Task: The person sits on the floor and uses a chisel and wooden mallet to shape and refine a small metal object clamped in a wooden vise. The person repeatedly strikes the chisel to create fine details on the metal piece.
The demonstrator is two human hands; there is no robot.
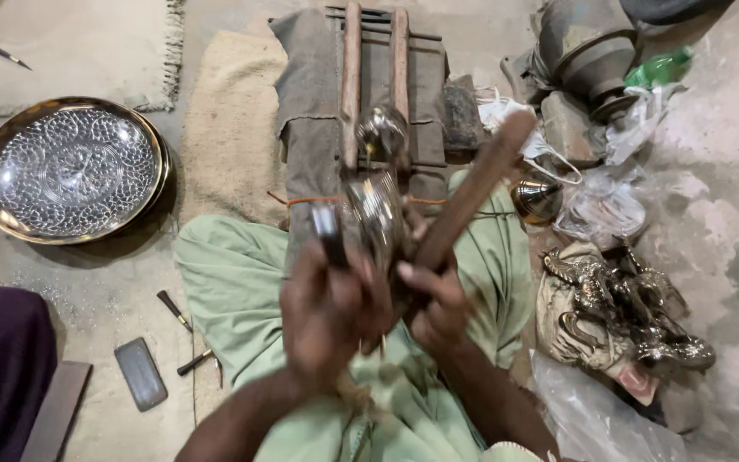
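A small shiny metal vessel [376,224] is gripped in the left hand [328,312] – just below the cloth-wrapped wooden stand [361,94]; a wooden mallet [472,192] is clasped in the right hand [438,304] – hammering appears underway, unfinished.

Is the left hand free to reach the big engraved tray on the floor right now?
Probably not at once. The left hand is closed around a shiny metal piece, so it is occupied. The way itself looks open: the tray lies on that hand's side, with only bare floor and a green-clothed knee between.
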